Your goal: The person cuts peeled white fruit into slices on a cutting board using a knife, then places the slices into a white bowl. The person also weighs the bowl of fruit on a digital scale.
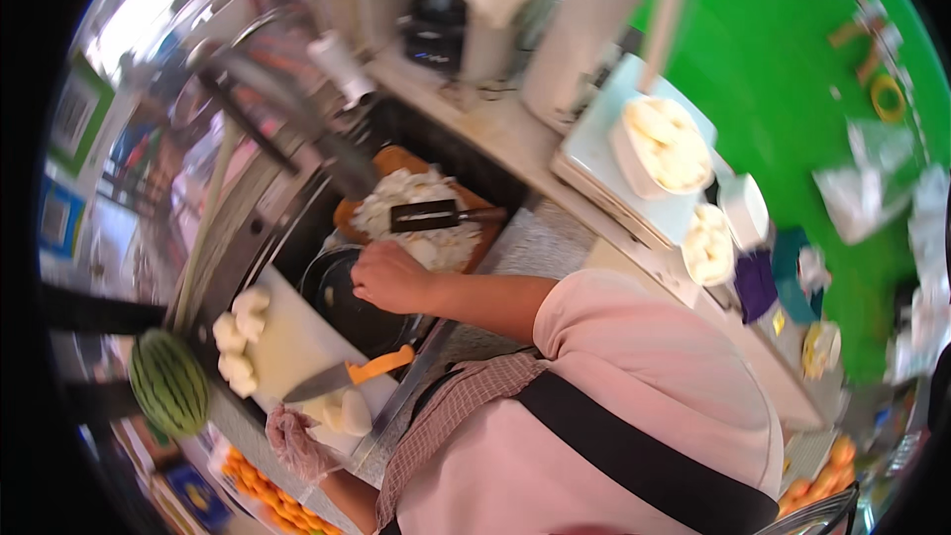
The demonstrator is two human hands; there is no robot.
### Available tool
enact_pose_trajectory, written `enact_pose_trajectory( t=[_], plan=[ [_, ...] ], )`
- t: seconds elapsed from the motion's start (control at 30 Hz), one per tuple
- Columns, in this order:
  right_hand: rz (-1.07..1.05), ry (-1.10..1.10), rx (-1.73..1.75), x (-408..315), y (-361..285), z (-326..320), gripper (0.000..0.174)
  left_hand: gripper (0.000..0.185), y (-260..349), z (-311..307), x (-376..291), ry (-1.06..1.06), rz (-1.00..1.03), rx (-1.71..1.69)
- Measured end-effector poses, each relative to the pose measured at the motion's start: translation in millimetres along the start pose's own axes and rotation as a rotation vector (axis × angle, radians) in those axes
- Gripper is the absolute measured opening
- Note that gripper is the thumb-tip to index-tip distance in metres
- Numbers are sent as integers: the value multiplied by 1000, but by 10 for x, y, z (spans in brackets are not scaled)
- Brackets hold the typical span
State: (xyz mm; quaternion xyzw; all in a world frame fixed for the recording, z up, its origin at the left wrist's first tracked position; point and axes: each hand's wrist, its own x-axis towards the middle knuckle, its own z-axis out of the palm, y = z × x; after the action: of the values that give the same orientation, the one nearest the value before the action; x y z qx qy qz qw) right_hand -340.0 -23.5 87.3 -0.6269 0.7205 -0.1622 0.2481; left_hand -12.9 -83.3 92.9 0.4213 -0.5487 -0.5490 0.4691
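Observation:
My right hand (390, 276), bare, hangs over a black bowl (338, 297) in the sink; its fingers are curled and the palm is hidden. My left hand (301, 446), in a clear plastic glove, is at the near left edge of a white cutting board (297, 319). Its fingers are bent, and their contents cannot be seen. A knife with an orange handle (380, 365) lies across the board, between peeled white pieces (239, 338) and more pieces (345, 412). Behind the bowl, a dark wide-bladed tool (425, 215) rests on a heap of white scraps (438, 247).
A watermelon (169, 383) and orange fruit (267, 490) are at the left. To the right, a white tub of pale peeled pieces (665, 145) stands on a light-blue surface (594, 141), near a second filled tub (708, 245). A metal post (297, 111) rises beyond the sink.

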Motion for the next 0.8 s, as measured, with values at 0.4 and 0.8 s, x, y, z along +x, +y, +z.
enact_pose_trajectory(
  t=[0.4, 0.8],
  plan=[
    [305, 394, 528, -2799, 608, -643, 36, 42, 280, 1300, -160, -363, -19, 109],
    [792, 866, 619, -4340, 2732, -1858, 32, 28, 672, 4087, -1121, -956, 170, 433]
  ],
)
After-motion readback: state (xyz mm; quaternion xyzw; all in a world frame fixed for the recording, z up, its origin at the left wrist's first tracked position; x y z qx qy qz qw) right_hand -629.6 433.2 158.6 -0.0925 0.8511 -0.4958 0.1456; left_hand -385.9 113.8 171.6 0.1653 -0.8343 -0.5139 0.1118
